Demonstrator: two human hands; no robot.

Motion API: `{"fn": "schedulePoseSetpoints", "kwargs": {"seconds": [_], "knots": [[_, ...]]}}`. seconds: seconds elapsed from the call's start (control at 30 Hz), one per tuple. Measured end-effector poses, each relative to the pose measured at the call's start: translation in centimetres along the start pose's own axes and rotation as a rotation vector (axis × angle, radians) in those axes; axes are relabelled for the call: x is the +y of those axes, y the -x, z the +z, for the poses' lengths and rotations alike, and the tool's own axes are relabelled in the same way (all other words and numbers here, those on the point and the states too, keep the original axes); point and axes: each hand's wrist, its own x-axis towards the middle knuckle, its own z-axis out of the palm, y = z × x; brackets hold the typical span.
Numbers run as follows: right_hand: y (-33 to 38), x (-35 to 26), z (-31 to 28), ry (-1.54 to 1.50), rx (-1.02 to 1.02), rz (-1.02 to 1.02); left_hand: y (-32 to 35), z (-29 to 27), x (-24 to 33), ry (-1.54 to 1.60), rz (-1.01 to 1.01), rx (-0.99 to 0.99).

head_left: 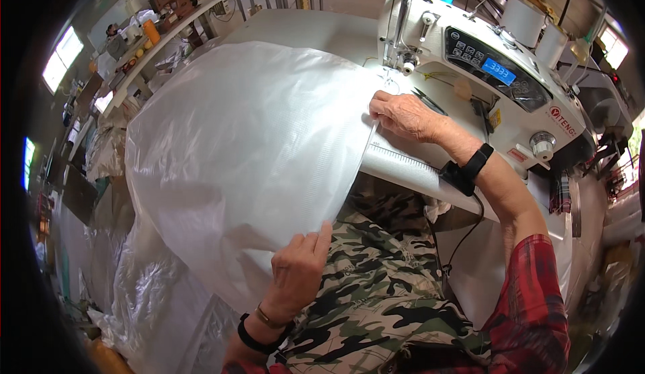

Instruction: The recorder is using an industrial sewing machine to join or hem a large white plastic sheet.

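Observation:
A large sheet of translucent white plastic (248, 139) lies over the table and hangs down at the left and toward my lap. My right hand (406, 115) pinches its right edge, close by the needle area of a white sewing machine (430, 31). Lower down, my left hand (300, 266) grips the same edge near my lap, fingers on top and thumb hidden. Between the two hands the edge runs fairly straight. The lit presser foot (390, 82) sits just beyond my right fingers; whether the sheet is under it, I cannot tell.
Dark-handled snips (428, 102) lie on the machine bed behind my right hand. A ruler strip (406, 158) runs along the table's front. Thread cones (523, 21) stand behind the machine. More clear plastic (148, 287) is heaped at the lower left, and a cluttered bench (161, 31) stands far left.

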Motion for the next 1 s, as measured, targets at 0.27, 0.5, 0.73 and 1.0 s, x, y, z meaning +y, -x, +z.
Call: {"fn": "schedulePoseSetpoints", "kwargs": {"seconds": [0.27, 0.5, 0.73, 1.0], "knots": [[-0.9, 0.1, 0.3, 0.006, 0.006, 0.024, 0.5, 0.2, -0.2, 0.092, -0.047, -0.065], [-1.2, -0.1, 0.7, 0.025, -0.004, 0.070, 0.9, 1.6, -0.6, 0.080, -0.053, 0.007], [-0.7, -0.3, 1.4, 0.166, 0.169, -0.059, 0.1, 2.3, -0.9, 0.230, -0.096, 0.188], [1.9, -7.5, 3.8, -0.051, 0.207, -0.253, 0.0, 3.9, -1.9, 0.297, -0.163, 0.291]]}}
